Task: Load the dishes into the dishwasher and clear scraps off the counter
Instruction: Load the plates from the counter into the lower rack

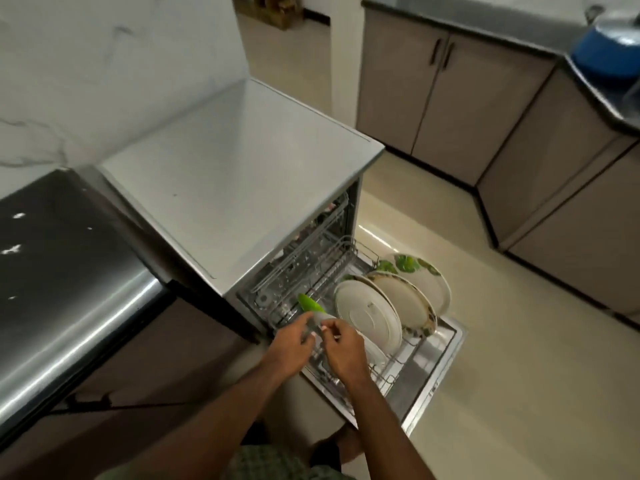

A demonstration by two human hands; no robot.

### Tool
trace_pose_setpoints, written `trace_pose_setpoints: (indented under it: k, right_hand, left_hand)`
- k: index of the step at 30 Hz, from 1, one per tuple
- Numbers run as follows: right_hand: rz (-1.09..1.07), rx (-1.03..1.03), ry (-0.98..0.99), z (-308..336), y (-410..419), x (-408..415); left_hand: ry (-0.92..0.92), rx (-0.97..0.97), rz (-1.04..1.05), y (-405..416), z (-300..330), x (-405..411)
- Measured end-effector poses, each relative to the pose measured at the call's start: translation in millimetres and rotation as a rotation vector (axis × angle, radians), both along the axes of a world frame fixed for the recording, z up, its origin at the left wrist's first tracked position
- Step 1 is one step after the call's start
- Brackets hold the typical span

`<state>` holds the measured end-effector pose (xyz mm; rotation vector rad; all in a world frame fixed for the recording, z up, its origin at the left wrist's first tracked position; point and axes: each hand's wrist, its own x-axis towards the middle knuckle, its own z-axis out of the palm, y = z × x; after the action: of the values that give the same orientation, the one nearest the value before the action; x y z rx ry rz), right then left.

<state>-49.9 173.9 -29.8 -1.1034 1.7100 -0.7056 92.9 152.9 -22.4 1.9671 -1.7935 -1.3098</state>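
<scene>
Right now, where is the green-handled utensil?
In the head view, the green-handled utensil is low and centre, held by both hands over the pulled-out lower rack, just left of the standing plates.

The dishwasher [239,174] has a matt grey top, smooth and lightly speckled, and its open door [433,375] shows a brushed steel lining with a dull shine. The rack [388,368] inside is thin grey-coated wire. Three plates [367,313] look like glazed ceramic, cream and glossy, two with green leaf prints. The utensil [310,304] has a bright green, smooth plastic-looking end and a grey handle. On the left, the surface [62,258] is dark and polished, with a shiny metal-like rounded edge. The floor [519,358] is glossy cream tile. The far cabinets [485,109] are matt taupe laminate. The shorts [270,462] are checked woven cloth.
</scene>
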Motion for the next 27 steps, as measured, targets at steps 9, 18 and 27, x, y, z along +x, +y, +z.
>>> trace_pose_setpoints:
  k: [9,18,27]
  right_hand:
    - [0.244,-0.244,0.071,73.5,-36.4,97.9]
    - [0.546,-0.395,0.018,112.0,17.2,270.1]
    - [0.916,-0.421,-0.123,126.1,83.2,424.8]
  left_hand:
    - [0.111,-0.26,0.155,7.4,67.6,92.1]
    - [0.133,-0.476,0.477,96.9,86.5,261.9]
    - [0.17,-0.567,0.928,209.4,96.7,388.0]
